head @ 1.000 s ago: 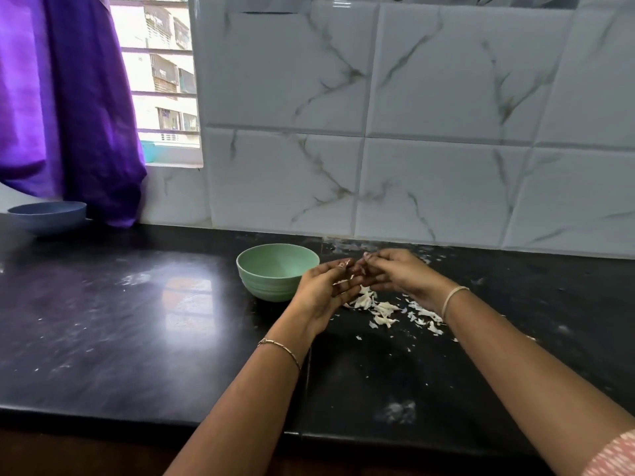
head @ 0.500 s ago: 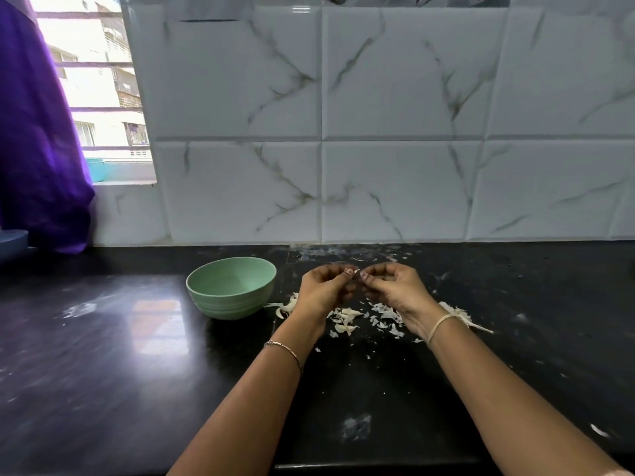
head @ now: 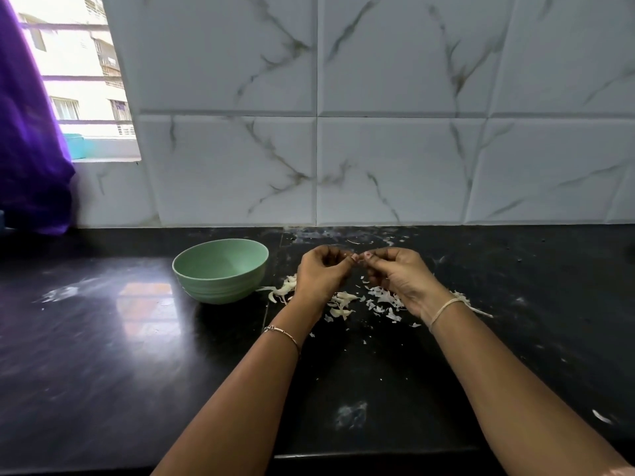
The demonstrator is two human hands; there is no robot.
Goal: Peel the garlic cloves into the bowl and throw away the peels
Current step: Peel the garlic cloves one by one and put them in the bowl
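Head view: the fingertips hide nearly all of what they pinch, a pale bit (head: 359, 258) too small to tell clove from peel. Left hand (head: 321, 278) and right hand (head: 402, 278) are both curled, thumbs and forefingers meeting on it above the counter (head: 103, 338). Peels (head: 343, 304) lie scattered beneath them; the bowl (head: 220, 292) stands just left of the left hand. Both forearms reach forward, converging

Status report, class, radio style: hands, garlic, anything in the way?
Left hand and right hand pinching together, clove hidden between fingertips. Bowl left of them. Peels scattered on counter beneath; nothing blocking.
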